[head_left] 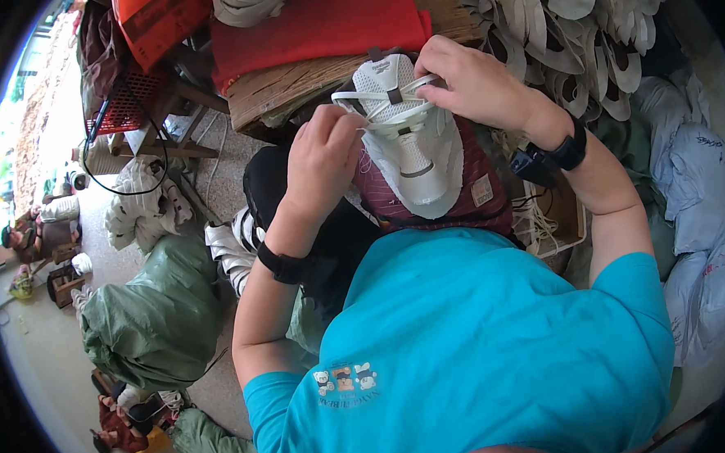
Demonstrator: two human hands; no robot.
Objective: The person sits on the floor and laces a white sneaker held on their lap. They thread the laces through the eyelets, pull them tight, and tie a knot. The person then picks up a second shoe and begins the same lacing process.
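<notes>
A white shoe upper [411, 138], made of perforated mesh with a flat white tongue running down its middle and a dark tab at the far end, is resting on a dark red checked cloth [475, 189] over the person's lap, just near of the wooden bench [290, 87]. A white lace [388, 94] is crossing its far part. The left hand [322, 159] is pinching the lace at the upper's left edge, fingers closed on it; the right hand [473, 77] is curling over the far right edge, fingertips gripping the lace there. Both wrists are wearing black bands. A red cloth [319, 20] is lying on the bench, white soles [582, 26] are piling up at far right, and a green sack [150, 315] is sitting on the floor at left
</notes>
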